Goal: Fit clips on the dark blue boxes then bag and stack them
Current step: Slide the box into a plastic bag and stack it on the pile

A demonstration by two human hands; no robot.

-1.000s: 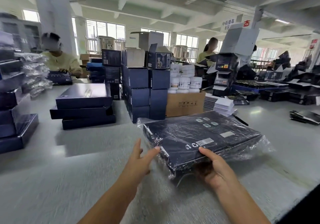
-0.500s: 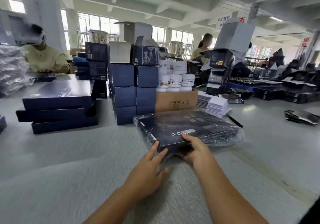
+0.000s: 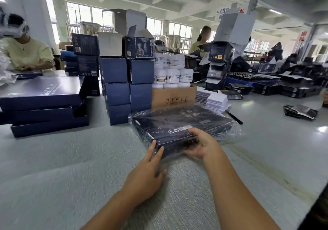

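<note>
Bagged dark blue box (image 3: 179, 123) lies flat on the table (image 3: 71, 167) before me. My right hand (image 3: 200, 144) grips its near edge for control; my left hand (image 3: 147, 173), fingers straight, presses the near corner, likely squaring the plastic bag (image 3: 230, 132).

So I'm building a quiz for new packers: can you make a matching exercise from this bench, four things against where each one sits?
Things:
1. bagged box
2. white jars
3. cardboard carton
4. flat blue boxes

Places:
A. stacked at the table's left
B. under the jars
C. between both hands
D. on top of the carton

Pairs: 1-C, 2-D, 3-B, 4-A
</note>
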